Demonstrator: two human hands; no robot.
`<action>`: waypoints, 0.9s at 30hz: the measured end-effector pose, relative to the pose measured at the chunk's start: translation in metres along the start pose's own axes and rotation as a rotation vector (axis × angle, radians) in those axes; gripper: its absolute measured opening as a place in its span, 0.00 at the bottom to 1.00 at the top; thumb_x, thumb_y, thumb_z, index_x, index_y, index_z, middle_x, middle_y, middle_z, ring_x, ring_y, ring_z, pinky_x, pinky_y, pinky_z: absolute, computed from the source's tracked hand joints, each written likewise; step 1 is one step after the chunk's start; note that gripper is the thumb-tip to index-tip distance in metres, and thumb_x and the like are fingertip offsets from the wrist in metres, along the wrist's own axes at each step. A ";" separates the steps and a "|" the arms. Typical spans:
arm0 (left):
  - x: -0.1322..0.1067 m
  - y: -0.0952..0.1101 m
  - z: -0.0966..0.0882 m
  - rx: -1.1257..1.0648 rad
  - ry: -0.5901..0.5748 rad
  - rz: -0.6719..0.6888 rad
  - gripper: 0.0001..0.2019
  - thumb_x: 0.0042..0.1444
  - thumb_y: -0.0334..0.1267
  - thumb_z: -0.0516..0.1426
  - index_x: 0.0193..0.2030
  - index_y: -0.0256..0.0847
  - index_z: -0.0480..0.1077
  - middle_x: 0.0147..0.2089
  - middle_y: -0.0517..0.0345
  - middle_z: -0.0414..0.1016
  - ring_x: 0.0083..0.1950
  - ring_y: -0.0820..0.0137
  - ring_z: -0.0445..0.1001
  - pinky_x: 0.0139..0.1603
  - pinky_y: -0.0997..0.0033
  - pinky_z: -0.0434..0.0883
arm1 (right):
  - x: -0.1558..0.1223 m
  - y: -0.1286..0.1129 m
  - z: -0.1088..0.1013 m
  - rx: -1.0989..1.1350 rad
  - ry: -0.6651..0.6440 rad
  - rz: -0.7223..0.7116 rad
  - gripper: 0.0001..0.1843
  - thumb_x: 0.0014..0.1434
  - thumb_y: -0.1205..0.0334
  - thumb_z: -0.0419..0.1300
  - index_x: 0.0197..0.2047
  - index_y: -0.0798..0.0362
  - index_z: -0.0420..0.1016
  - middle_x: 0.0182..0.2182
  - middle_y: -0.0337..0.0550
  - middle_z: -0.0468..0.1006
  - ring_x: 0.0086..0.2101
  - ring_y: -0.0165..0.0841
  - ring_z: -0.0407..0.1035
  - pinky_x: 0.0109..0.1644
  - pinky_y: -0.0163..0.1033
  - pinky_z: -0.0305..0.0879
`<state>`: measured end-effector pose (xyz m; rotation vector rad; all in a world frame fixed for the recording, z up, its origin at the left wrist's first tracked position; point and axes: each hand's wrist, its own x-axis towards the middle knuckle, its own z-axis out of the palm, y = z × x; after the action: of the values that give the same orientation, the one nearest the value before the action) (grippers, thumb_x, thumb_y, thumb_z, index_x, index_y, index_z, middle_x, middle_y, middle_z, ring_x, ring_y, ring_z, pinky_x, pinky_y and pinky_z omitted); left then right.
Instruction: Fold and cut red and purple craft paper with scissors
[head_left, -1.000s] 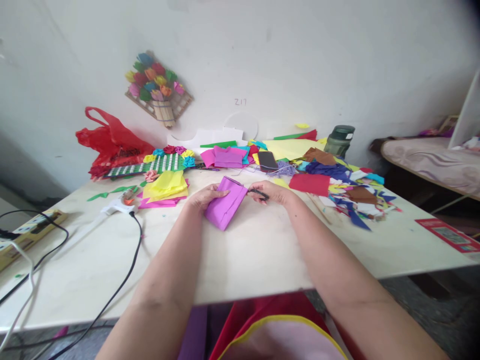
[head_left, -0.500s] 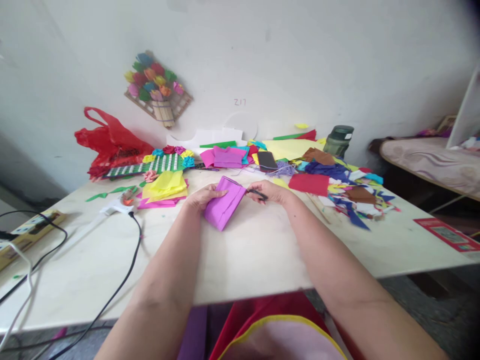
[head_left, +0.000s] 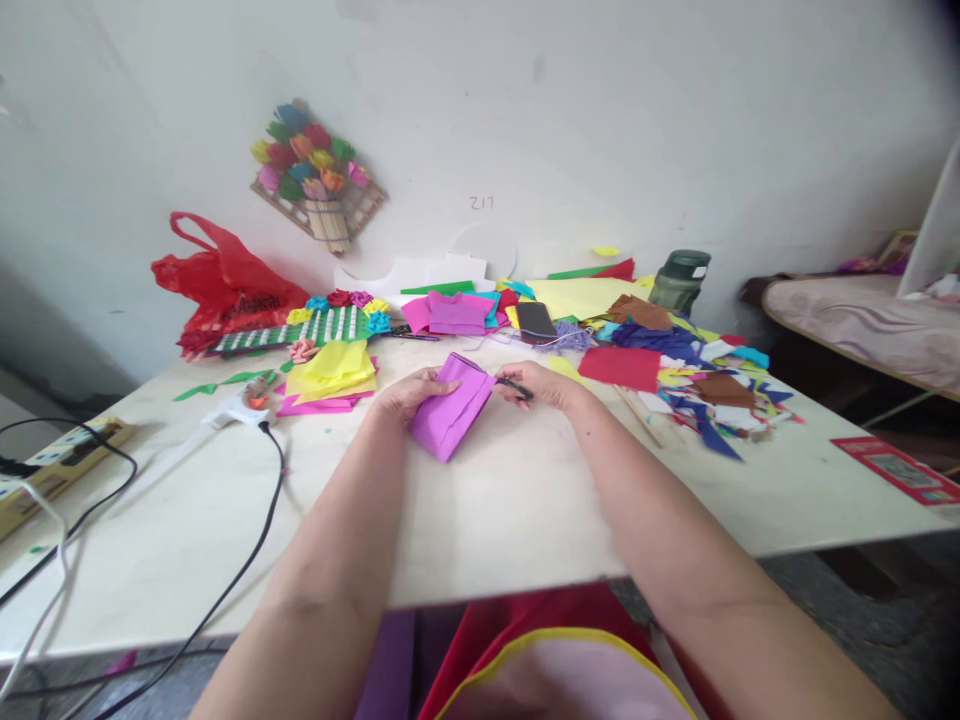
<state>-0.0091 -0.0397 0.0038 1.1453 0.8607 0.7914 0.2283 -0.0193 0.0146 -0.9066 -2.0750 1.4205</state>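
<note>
A folded piece of purple crepe paper [head_left: 451, 415] is pinched by its left side in my left hand [head_left: 417, 392], the thumb lying on top. My right hand [head_left: 537, 384] is closed around the black handles of a pair of scissors [head_left: 515, 389]. Its blades reach left along the paper's far edge, partly hidden by the paper. Both hands are held over the middle of the white table. Behind them lies more purple and pink paper [head_left: 456, 313].
Yellow paper sheets [head_left: 330, 372], a white glue gun [head_left: 241, 408] with a black cord, and a red plastic bag [head_left: 225, 280] are on the left. A phone [head_left: 535, 322] lies behind my right hand. Colored scraps [head_left: 720, 390] and a green bottle [head_left: 679, 283] occupy the right side.
Hardly anything differs. The paper and both hands stay nearly in place, with the whole view shifted very slightly.
</note>
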 end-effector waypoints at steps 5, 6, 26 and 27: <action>-0.001 0.001 -0.001 -0.001 0.009 0.006 0.19 0.40 0.34 0.66 0.41 0.33 0.73 0.33 0.50 0.78 0.30 0.69 0.75 0.35 0.72 0.71 | 0.001 -0.001 0.002 0.029 0.030 -0.013 0.16 0.45 0.56 0.64 0.32 0.59 0.70 0.16 0.31 0.64 0.14 0.20 0.56 0.15 0.28 0.52; -0.002 0.001 -0.001 0.000 0.009 0.007 0.18 0.40 0.34 0.66 0.41 0.33 0.73 0.32 0.50 0.78 0.30 0.69 0.75 0.35 0.72 0.71 | 0.000 -0.002 0.002 0.036 0.036 -0.010 0.15 0.44 0.57 0.64 0.32 0.59 0.70 0.15 0.31 0.64 0.14 0.20 0.56 0.15 0.28 0.52; -0.001 0.002 0.006 0.043 -0.062 -0.034 0.20 0.42 0.34 0.66 0.44 0.33 0.72 0.35 0.49 0.78 0.32 0.68 0.76 0.37 0.70 0.72 | -0.001 -0.001 0.003 -0.072 -0.017 -0.034 0.20 0.49 0.46 0.61 0.30 0.56 0.66 0.16 0.30 0.64 0.14 0.21 0.57 0.16 0.28 0.52; -0.001 0.002 0.005 0.039 -0.061 -0.027 0.20 0.42 0.34 0.65 0.44 0.34 0.72 0.35 0.49 0.78 0.32 0.68 0.76 0.37 0.70 0.72 | 0.001 0.000 0.003 -0.065 -0.010 -0.037 0.20 0.48 0.46 0.62 0.30 0.57 0.66 0.16 0.30 0.63 0.14 0.20 0.56 0.16 0.28 0.52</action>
<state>-0.0051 -0.0420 0.0063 1.1841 0.8427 0.7170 0.2255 -0.0208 0.0134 -0.8841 -2.1456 1.3486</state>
